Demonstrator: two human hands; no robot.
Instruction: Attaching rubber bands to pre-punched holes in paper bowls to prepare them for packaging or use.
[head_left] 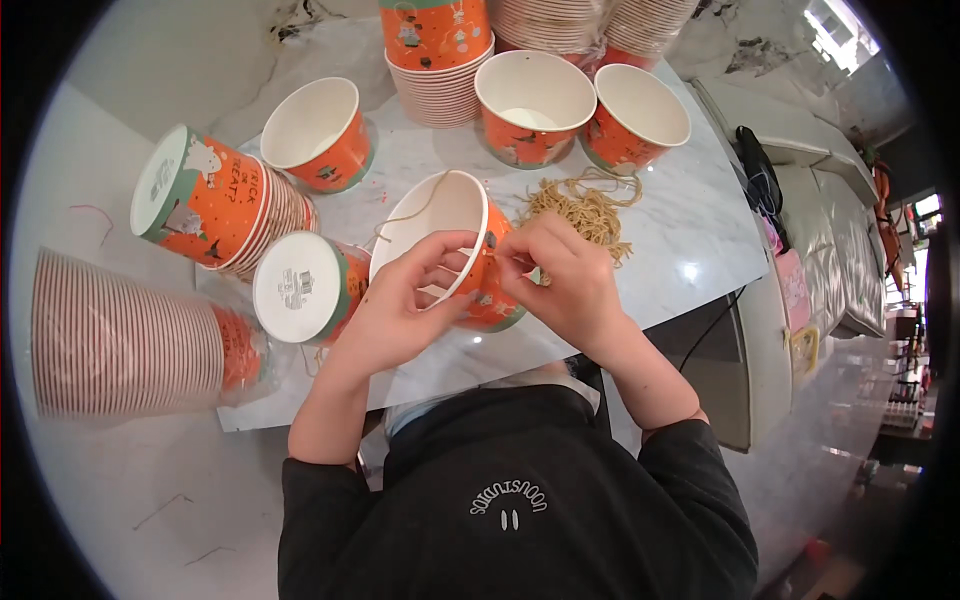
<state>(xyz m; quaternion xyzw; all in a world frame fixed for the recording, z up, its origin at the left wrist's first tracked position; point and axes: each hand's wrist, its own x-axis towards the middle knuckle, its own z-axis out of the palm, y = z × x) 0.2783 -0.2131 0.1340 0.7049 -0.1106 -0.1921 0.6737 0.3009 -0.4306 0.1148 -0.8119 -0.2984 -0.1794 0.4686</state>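
A paper bucket [491, 308], orange and green outside and white inside, lies tilted at the table's near edge with its mouth toward the left. My left hand [408, 298] is closed round its rim, some fingers inside the mouth and the thumb near the outer wall. Against the outer side, close to the rim, my right hand [568, 276] pinches with thumb and forefinger; what sits between the fingertips is too small to make out. A tan cord [407, 217] curves across the bucket's mouth. Just beyond my right hand lies a tangled pile of tan cords [590, 215].
Three upright buckets [318, 150] stand farther back on the marble-patterned table [690, 235], before tall bucket stacks [440, 85]. On the left lie an overturned bucket [300, 285], a tilted stack [215, 205] and a plastic-wrapped stack [130, 335]. A grey cabinet [825, 215] adjoins the right side.
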